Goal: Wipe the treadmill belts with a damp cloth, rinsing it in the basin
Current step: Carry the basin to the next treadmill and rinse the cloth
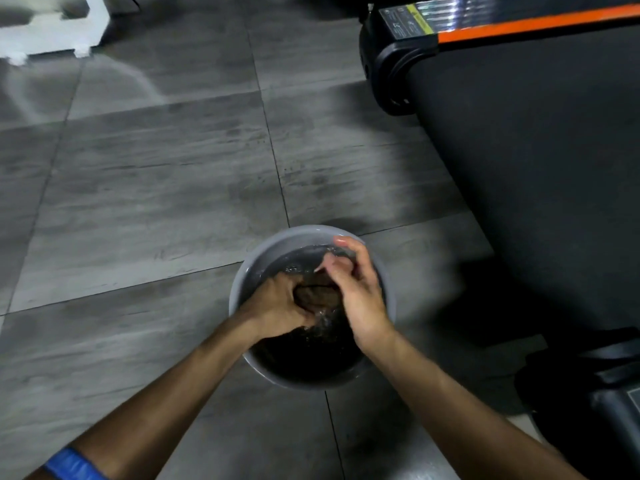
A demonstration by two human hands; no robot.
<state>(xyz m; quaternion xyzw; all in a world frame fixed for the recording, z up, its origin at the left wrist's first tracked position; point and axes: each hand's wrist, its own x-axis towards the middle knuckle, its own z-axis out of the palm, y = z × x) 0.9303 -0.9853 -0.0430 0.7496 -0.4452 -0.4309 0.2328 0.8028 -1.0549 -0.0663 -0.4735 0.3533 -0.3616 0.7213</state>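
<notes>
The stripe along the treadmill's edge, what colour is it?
Orange stripe, clearest in the head view.

A gym or home exercise room is indicated by the treadmill (540, 140) seen at right, its wide black belt (554, 202) edged by an orange side rail (540, 24) and a black end cap. Large grey stone-look tiles (156, 188) are laid across the floor, on which a grey basin (258, 252) is set.

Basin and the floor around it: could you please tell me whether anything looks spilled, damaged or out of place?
Nothing stands out. The grey basin sits upright on the floor tiles, with no obvious puddle around it. The water is dark, and both hands, left hand and right hand, work the cloth inside it. The treadmill belt looks intact.
</notes>
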